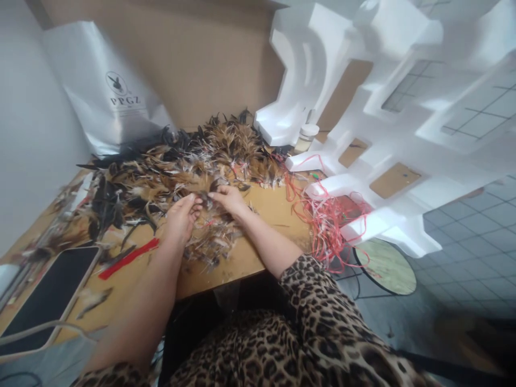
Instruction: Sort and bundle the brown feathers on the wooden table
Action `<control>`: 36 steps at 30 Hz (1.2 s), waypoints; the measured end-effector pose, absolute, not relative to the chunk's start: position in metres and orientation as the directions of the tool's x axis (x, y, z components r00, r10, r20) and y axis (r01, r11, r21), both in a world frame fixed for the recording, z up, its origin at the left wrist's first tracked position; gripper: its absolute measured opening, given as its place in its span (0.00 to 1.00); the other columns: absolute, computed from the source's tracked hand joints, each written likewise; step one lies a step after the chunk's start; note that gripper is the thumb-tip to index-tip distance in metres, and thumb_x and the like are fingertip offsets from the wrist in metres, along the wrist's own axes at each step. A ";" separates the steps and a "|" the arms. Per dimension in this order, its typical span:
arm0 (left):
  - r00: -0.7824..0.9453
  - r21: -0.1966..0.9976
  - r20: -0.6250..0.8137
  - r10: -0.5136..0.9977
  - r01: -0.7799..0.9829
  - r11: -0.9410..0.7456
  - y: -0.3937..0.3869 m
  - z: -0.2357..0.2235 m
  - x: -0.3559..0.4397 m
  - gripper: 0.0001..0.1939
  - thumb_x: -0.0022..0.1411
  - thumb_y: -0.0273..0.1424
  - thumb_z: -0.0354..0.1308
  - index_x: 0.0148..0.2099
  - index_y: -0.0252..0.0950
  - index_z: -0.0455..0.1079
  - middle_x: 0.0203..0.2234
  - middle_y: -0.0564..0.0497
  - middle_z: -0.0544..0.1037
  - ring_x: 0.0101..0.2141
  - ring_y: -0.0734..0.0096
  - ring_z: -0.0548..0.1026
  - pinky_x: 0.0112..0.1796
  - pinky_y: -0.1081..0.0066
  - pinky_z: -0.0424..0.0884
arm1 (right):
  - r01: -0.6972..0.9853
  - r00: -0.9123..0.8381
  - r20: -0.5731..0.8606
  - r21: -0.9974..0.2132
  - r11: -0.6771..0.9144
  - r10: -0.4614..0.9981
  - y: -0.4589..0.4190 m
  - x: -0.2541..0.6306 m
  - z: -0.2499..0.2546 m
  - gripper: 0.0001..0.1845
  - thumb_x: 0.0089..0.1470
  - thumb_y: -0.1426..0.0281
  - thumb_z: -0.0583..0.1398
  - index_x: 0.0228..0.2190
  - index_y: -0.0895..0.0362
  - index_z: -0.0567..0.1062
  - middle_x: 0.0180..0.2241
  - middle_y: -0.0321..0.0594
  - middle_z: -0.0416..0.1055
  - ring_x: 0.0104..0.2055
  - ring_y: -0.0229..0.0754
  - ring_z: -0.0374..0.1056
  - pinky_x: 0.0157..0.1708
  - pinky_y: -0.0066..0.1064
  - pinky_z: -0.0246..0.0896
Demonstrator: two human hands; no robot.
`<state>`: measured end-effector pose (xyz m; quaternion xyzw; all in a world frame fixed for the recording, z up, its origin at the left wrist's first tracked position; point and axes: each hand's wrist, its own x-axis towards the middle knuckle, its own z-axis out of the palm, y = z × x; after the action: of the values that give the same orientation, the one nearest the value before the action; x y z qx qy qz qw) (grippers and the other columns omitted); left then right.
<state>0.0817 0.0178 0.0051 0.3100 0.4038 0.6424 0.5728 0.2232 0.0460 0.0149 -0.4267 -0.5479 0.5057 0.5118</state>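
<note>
Over the middle of the wooden table (pixel 278 215), my left hand (pixel 182 219) and my right hand (pixel 230 201) face each other with a small gap between their fingertips. A small dark feather (pixel 207 201) spans that gap, and both hands pinch it between thumb and fingers. Its exact outline is blurred. Below my hands lies a loose heap of small brown feathers (pixel 213 244). Behind them spreads a large pile of brown and black feathers (pixel 234 137), with pale quill ends showing among them.
Left of my arm lie a red strip (pixel 129 259) and a phone (pixel 48 301) with a cable across it. A white bag (pixel 108 102) stands at the back left. Tangled pink string (pixel 328 226), a lidded jar (pixel 306 137) and white foam packing (pixel 403 129) occupy the right.
</note>
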 end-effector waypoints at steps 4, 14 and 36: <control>-0.155 0.872 -0.068 0.986 -0.489 -0.017 0.019 0.006 0.075 0.16 0.44 0.35 0.66 0.35 0.31 0.73 0.23 0.51 0.76 0.20 0.82 0.70 0.22 0.81 0.62 | -0.106 0.163 0.152 -0.980 0.170 0.975 0.065 0.273 0.028 0.19 0.39 0.58 0.62 0.17 0.57 0.61 0.14 0.27 0.58 0.17 0.29 0.51 0.21 0.23 0.46; -0.121 0.875 -0.077 0.990 -0.484 0.009 0.021 0.000 0.076 0.15 0.42 0.32 0.66 0.35 0.31 0.73 0.23 0.51 0.75 0.20 0.82 0.69 0.22 0.81 0.62 | 0.373 0.570 0.140 -0.922 -0.104 0.810 0.083 0.435 0.026 0.12 0.48 0.65 0.55 0.19 0.58 0.61 0.15 0.30 0.56 0.17 0.28 0.49 0.20 0.23 0.47; -0.221 0.849 -0.051 0.974 -0.524 -0.075 0.023 0.006 0.064 0.12 0.43 0.31 0.64 0.32 0.31 0.73 0.20 0.53 0.73 0.19 0.82 0.67 0.18 0.81 0.57 | 0.732 0.481 0.177 -0.620 -0.282 0.859 0.091 0.440 0.009 0.16 0.46 0.74 0.52 0.31 0.64 0.77 0.30 0.50 0.74 0.32 0.40 0.69 0.35 0.27 0.59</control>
<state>0.0642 0.0233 0.0063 0.2859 0.3936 0.6749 0.5548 0.4401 0.0905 0.0095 -0.7948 -0.5005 0.0961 0.3295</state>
